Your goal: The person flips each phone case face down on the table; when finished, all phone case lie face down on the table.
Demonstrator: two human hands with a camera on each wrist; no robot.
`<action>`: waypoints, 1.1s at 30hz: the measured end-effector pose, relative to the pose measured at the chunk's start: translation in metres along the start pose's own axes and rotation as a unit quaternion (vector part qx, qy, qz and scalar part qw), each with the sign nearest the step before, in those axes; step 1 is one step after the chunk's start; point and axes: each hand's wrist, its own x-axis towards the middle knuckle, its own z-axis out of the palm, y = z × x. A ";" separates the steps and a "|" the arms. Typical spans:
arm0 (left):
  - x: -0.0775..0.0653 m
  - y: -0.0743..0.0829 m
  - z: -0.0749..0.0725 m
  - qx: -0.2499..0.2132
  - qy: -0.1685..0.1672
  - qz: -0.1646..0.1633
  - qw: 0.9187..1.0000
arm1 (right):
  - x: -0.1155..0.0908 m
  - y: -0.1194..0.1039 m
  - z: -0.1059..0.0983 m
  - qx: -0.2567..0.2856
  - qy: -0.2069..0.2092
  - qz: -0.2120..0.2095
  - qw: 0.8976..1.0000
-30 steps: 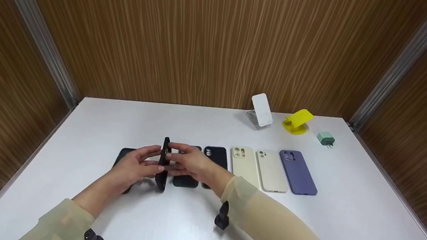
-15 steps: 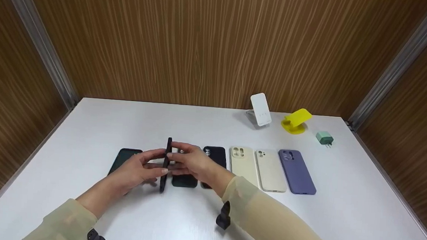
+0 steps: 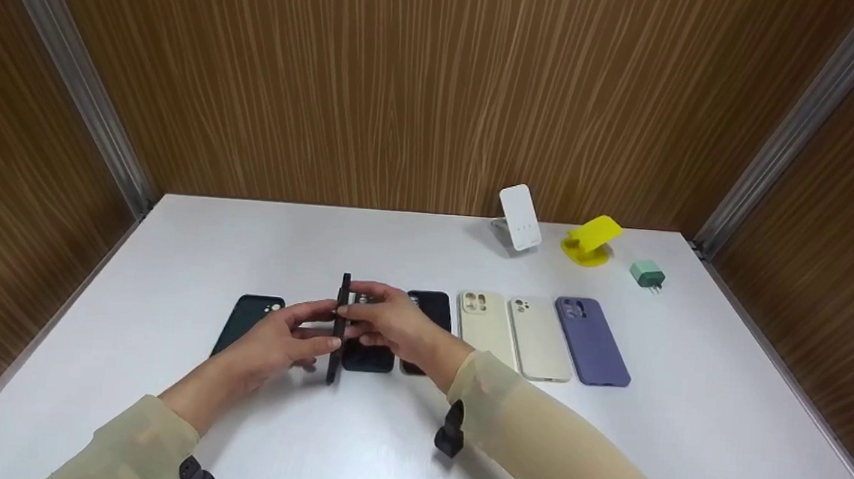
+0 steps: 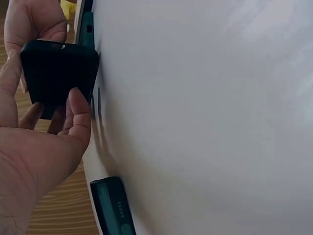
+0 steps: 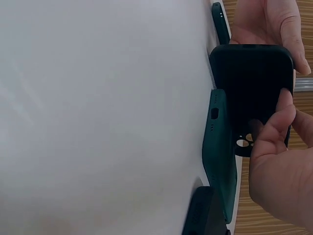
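A dark phone case [image 3: 339, 331] stands on edge between both hands, above the table. My left hand [image 3: 275, 345] holds it from the left, with fingers and thumb at its side. From the right, my right hand [image 3: 397, 326] pinches it; in the right wrist view the fingers [image 5: 279, 122] lie over its hollow inner face, near the camera holes at the far end. A dark green case [image 3: 247, 323] lies left of it, partly behind my left hand. Just right of it lie another dark green case [image 3: 370, 359] and a black case [image 3: 433, 311], both partly covered by my right hand.
To the right, a cream case [image 3: 486, 334], an off-white case [image 3: 542, 341] and a purple case [image 3: 594, 345] lie in a row. Behind them are a white stand [image 3: 521, 216], a yellow stand [image 3: 592, 240] and a green plug adapter [image 3: 648, 274]. Wood-grain panels [image 3: 437, 90] surround the white table.
The held phone case has shifted a little to the right with both hands and looks thinner, turned more edge-on. More of the dark green case at the left shows.
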 end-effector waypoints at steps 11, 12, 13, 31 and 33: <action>0.001 0.007 -0.004 -0.009 0.043 -0.005 0.999 | -0.006 -0.011 -0.003 0.041 -0.016 -0.019 0.999; 0.001 0.007 -0.004 -0.012 0.045 -0.005 0.999 | -0.006 -0.011 -0.003 0.047 -0.020 -0.021 0.998; 0.002 0.007 -0.004 -0.018 0.046 -0.006 0.999 | -0.007 -0.012 -0.004 0.052 -0.023 -0.023 0.998; 0.006 0.010 -0.018 0.068 0.175 0.005 0.982 | 0.000 -0.004 0.003 -0.030 0.047 -0.062 0.996; 0.007 0.010 -0.020 0.078 0.179 0.006 0.981 | 0.003 -0.002 0.005 -0.049 0.063 -0.068 0.994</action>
